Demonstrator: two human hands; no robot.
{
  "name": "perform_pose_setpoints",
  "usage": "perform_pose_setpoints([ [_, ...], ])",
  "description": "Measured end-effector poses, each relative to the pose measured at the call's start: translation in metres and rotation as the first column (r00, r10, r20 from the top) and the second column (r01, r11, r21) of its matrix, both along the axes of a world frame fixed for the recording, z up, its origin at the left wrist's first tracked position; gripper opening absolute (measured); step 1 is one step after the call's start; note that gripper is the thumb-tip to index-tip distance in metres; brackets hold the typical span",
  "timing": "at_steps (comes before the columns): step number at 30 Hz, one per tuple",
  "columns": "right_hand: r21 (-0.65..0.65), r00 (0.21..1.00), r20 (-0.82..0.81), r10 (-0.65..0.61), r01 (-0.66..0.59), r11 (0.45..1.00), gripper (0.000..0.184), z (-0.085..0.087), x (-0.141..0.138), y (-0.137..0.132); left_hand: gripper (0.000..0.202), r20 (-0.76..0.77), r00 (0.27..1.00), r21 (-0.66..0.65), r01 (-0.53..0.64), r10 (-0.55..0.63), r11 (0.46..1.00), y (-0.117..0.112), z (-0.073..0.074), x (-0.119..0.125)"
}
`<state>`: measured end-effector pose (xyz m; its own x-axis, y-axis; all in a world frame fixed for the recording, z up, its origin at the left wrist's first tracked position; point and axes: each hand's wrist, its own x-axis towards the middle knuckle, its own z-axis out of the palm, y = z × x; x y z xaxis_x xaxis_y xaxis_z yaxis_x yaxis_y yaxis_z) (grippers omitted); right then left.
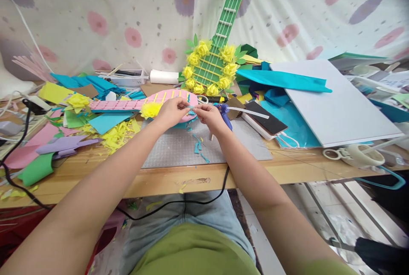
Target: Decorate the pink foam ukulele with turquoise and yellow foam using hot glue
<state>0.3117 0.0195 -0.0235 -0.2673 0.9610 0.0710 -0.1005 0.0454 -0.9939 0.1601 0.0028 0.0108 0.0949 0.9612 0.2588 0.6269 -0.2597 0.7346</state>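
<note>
L hand & R hand: each grip pinches pale strip btwn them, above grey mat on counter; pink paper guitar just beyond, blue glue gun right.

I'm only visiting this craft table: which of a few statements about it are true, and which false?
1. The left hand and right hand pinch one small pale strip. True.
2. The green guitar lies flat on the grey cutting mat. False: it leans upright against the curtain.
3. Yellow flowers ring the green guitar's body. True.
4. The pink guitar lies on the white board. False: it lies left of it, behind the hands.
5. A black cable hangs over the table's front edge. True.
</note>
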Motion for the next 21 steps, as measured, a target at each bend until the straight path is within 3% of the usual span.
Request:
perform_pose_setpoints([
  [3, 0.020, 0.994, 0.106, 0.026, -0.028, 0.999, 0.024, 0.005, 0.011, -0.005, 0.011, 0.039, 0.999, -0.015, -0.029, 0.030, 0.999, -0.001, 0.001, -0.003],
  [6, 0.028, 0.928, 0.360, 0.099, -0.117, 0.993, 0.027, 0.016, 0.042, -0.014, 0.007, 0.029, 0.994, -0.032, -0.103, 0.103, 0.994, -0.003, 0.003, -0.006],
  [8, -0.044, 0.801, 0.565, 0.199, -0.212, 0.976, 0.030, 0.025, 0.071, -0.020, 0.006, 0.013, 0.988, -0.045, -0.155, 0.156, 0.987, -0.003, 0.004, -0.008],
  [10, -0.117, 0.617, 0.759, 0.208, -0.185, 0.976, 0.037, 0.033, 0.098, -0.022, 0.006, 0.016, 0.983, -0.054, -0.180, 0.181, 0.982, -0.002, 0.004, -0.010],
  [12, -0.031, 0.442, 0.897, 0.031, -0.006, 0.999, 0.042, 0.036, 0.117, -0.019, 0.007, 0.035, 0.981, -0.062, -0.187, 0.190, 0.980, -0.001, 0.003, -0.010],
  [14, 0.126, 0.343, 0.928, -0.146, 0.080, 0.989, 0.041, 0.034, 0.125, -0.013, 0.008, 0.050, 0.978, -0.073, -0.199, 0.203, 0.977, 0.000, 0.002, -0.010],
  [18, 0.213, 0.406, 0.889, -0.213, 0.047, 0.976, 0.036, 0.012, 0.111, 0.003, 0.010, 0.017, 0.975, -0.073, -0.220, 0.222, 0.973, 0.001, 0.004, -0.011],
  [21, 0.238, 0.466, 0.841, -0.273, 0.135, 0.962, 0.036, -0.008, 0.093, 0.010, 0.010, -0.010, 0.972, -0.049, -0.233, 0.233, 0.971, 0.000, 0.005, -0.015],
])
